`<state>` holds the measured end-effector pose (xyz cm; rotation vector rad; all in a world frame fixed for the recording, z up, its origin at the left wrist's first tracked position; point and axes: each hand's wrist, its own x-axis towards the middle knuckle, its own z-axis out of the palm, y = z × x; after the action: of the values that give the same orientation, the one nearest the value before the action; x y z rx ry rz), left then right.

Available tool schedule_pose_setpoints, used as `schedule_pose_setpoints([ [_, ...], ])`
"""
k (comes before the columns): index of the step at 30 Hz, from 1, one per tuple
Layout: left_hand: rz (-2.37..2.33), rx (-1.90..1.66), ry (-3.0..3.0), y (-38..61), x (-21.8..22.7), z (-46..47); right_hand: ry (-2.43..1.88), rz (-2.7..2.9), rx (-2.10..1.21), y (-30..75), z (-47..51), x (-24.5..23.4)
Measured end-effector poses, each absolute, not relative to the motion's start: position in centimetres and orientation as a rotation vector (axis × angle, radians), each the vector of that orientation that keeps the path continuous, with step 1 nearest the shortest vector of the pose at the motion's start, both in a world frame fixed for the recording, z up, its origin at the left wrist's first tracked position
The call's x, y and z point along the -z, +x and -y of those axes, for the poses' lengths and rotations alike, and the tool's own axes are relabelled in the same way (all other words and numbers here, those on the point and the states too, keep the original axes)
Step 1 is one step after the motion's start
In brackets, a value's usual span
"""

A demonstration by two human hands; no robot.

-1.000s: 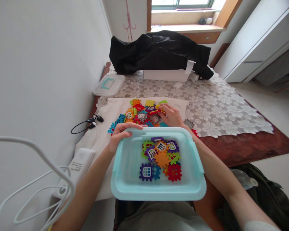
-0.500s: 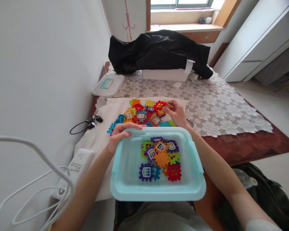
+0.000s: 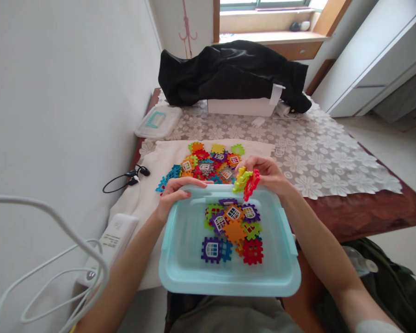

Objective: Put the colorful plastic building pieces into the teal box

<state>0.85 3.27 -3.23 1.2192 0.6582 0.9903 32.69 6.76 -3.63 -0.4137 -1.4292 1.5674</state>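
Note:
A light blue plastic bin [image 3: 183, 273] rests at the table's near edge, over my lap. My left hand [image 3: 175, 192] grips its far left rim. Several coloured interlocking toy tiles [image 3: 234, 229] lie inside it. My right hand [image 3: 268, 173] hovers over the bin's far rim, pinching a few tiles [image 3: 247, 181], red, yellow and green, held on edge. A pile of more loose tiles [image 3: 208, 165] lies on a white cloth [image 3: 149, 189] just beyond the bin.
A bin lid [image 3: 157, 122] lies at the far left of the table on a lace cloth [image 3: 315, 162]. A black garment [image 3: 232, 71] covers a white box [image 3: 241, 106] at the back. Earphones [image 3: 125, 179] and a white power strip [image 3: 109, 245] with cables sit left. A dark bag [image 3: 384, 286] is on the floor right.
My right hand picked tiles out of the pile and carried them toward me, to above the bin's far rim. My left hand stayed on the bin.

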Motion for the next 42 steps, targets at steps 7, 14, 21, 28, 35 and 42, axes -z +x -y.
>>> schedule_pose_setpoints([
  [7,-0.656,-1.123,1.317,1.6,2.6,-2.4,-0.138,1.825,-1.655,33.9,-8.0,3.4],
  [14,-0.679,-1.163,1.392,2.0,2.1,-1.7,-0.398,1.440,-1.623,33.0,-7.0,4.7],
  [21,-0.675,-1.128,1.334,1.8,2.2,-1.9,-0.786,1.410,-1.049,32.7,-8.6,5.4],
  [28,-0.673,-1.042,1.234,1.5,2.2,-2.9,-0.962,2.334,-0.414,32.3,-9.3,7.6],
  [35,-0.720,-1.027,1.177,1.6,1.3,-2.0,-0.905,2.546,-0.448,32.0,-9.0,7.3],
  [42,-0.698,-1.000,1.152,1.5,1.6,-2.2,-0.893,2.556,-0.495,31.8,-9.0,7.4],
])
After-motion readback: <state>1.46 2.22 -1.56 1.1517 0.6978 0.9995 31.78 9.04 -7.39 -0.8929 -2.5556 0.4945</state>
